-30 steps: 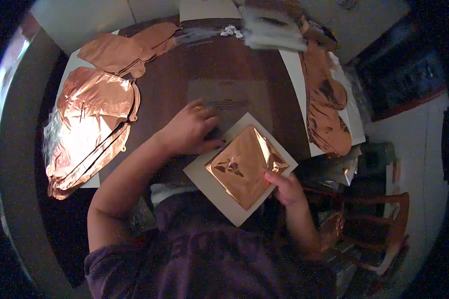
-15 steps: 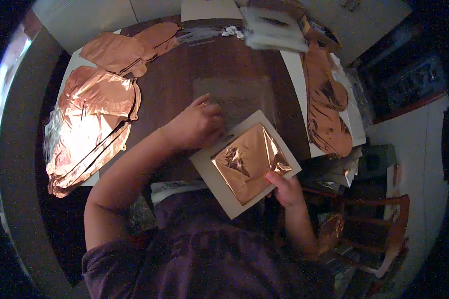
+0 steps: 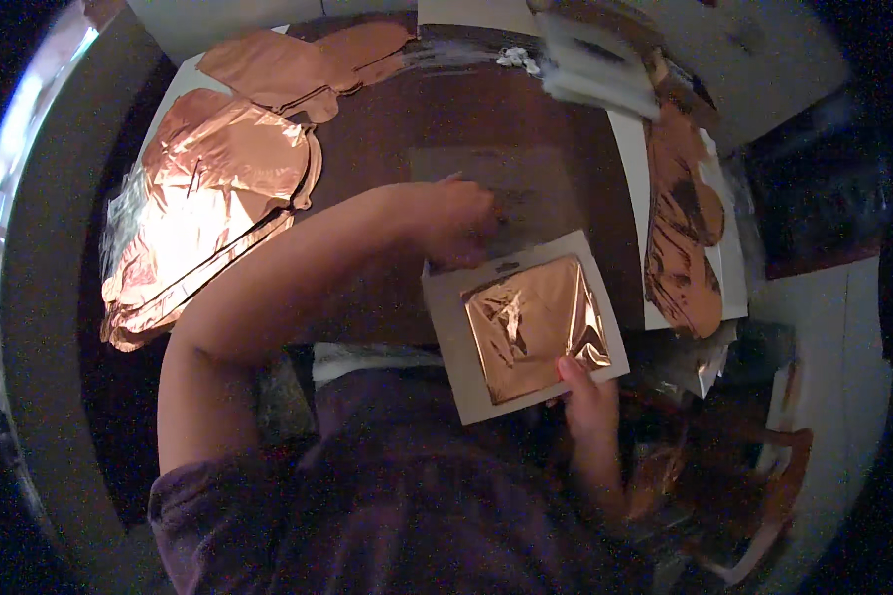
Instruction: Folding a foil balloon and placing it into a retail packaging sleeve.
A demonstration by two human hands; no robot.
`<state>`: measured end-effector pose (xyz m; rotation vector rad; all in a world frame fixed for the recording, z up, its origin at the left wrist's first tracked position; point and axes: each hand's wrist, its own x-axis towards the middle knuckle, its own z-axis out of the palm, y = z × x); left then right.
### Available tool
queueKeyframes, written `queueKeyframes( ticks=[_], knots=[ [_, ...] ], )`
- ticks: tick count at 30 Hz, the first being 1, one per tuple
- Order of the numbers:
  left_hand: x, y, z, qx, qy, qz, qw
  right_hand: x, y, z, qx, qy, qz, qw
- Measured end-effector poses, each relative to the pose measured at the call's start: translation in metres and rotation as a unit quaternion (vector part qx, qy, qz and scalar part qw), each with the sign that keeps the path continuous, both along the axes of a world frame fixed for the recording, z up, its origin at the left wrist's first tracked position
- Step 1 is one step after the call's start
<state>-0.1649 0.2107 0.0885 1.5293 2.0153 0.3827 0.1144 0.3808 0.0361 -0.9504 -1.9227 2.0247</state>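
My right hand point(image 3: 592, 405) grips the lower right edge of a cream card point(image 3: 458, 349), its thumb on top and the other fingers mostly hidden underneath. Folded, shiny copper-coloured foil point(image 3: 536, 342) fills the card's middle, and a hang hole shows near the top edge. At the card's upper left edge my left hand point(image 3: 464, 218) is closed with curled fingers, slightly blurred. What it pinches, if anything, is hidden. Beneath and beyond it, a clear plastic sheet or bag point(image 3: 541, 174) lies flat on the dark table point(image 3: 397, 124).
Flat copper foil balloons point(image 3: 233, 164) lie piled along the table's left side, with more foil pieces point(image 3: 680, 213) on the right. At the back are a crumpled white bit point(image 3: 518, 60) and clear plastic packaging point(image 3: 600, 74). A wooden chair point(image 3: 739, 436) stands at lower right.
The card has turned more upright and shifted slightly right in my right hand. My left hand has moved right, staying by its top edge. The whole view has shifted a little.
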Motion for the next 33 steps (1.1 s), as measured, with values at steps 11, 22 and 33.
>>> queueKeyframes(
  ticks=[11, 22, 33],
  knots=[
    [0.012, 0.000, -0.019, 0.265, 0.176, -0.080, 0.945, -0.010, -0.024, 0.004, 0.002, -0.010, 0.001, 1.000],
    [0.041, -0.018, -0.012, 0.261, 0.310, -0.012, 0.914, -0.009, -0.049, -0.009, -0.021, 0.005, -0.029, 0.999],
    [0.020, -0.017, -0.025, 0.194, 0.101, -0.034, 0.975, -0.004, -0.055, -0.015, 0.050, 0.025, -0.002, 0.998]
  ],
)
